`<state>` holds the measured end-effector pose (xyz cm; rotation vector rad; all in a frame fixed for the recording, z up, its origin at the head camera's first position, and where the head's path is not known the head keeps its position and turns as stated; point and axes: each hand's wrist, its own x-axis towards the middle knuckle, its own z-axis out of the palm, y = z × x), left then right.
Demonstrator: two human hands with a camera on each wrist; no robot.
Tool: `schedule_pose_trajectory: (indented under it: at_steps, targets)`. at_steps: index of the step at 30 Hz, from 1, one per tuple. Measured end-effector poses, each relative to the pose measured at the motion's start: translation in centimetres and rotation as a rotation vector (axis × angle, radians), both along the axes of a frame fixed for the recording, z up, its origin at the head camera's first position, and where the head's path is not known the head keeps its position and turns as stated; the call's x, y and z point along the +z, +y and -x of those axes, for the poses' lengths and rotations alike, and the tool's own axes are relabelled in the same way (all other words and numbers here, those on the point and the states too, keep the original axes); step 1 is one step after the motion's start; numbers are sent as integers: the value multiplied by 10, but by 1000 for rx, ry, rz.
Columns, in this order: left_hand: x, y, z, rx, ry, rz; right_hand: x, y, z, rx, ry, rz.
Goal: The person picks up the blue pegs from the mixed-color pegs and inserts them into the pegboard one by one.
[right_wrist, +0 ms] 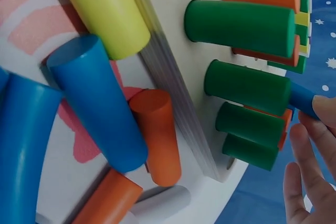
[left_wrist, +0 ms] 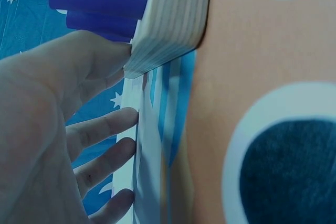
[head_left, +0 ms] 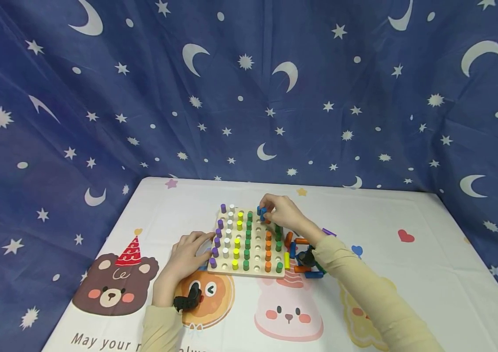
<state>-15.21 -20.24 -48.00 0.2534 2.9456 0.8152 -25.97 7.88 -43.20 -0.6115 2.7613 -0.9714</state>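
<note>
Over white cloth (head_left: pixel 451 274), right hand (head_left: pixel 286 212) pinches a blue peg (head_left: pixel 263 214), long axis near vertical.

Pegboard (head_left: pixel 252 249) on tablecloth (head_left: pixel 442 274), just below centre of frame; standing pegs (head_left: pixel 236 253) in its holes. Left hand (head_left: pixel 189 253) at board's left edge; right hand (head_left: pixel 285 213) over its upper right, 1 held peg (head_left: pixel 263 213) there. Loose pegs (head_left: pixel 314 275) just right of board. Curtain (head_left: pixel 249 122) behind, across upper half.
</note>
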Motion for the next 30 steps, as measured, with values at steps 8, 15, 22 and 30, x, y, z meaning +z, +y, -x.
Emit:
schedule_pose_trajectory:
  at_steps: [8, 15, 22, 30]
  targets:
    - [-1, 0, 1, -2, 0, -1, -9, -2, 2, -18, 32, -36]
    - [-2, -1, 1, -6, 6, -6, -12, -3, 3, -33, 43, -60]
    - [-2, -1, 1, -5, 5, -6, -16, -5, 4, -16, 79, -79]
    - [-1, -1, 0, -2, -4, -9, -19, -8, 6, -8, 126, -106]
